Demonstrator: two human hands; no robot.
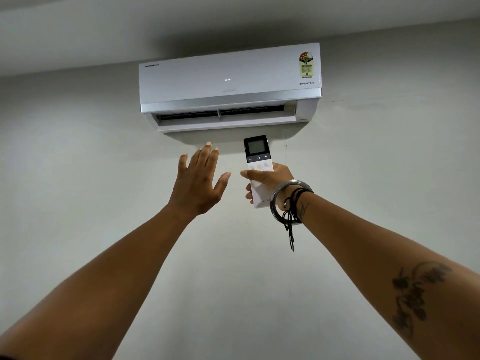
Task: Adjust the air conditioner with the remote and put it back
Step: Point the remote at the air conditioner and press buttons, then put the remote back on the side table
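Observation:
A white wall-mounted air conditioner (230, 81) hangs high on the wall, its lower flap open and two small lights lit on its front. My right hand (271, 179) grips a white remote (257, 154) with a dark screen, held upright and pointed up at the unit, thumb across the buttons. My left hand (200, 181) is raised beside it, palm toward the unit, fingers spread, holding nothing. Both hands are just below the unit's outlet.
A plain grey wall (78, 178) fills the view, meeting the ceiling (104, 27) above the unit. A metal bangle and black threads (288, 201) circle my right wrist.

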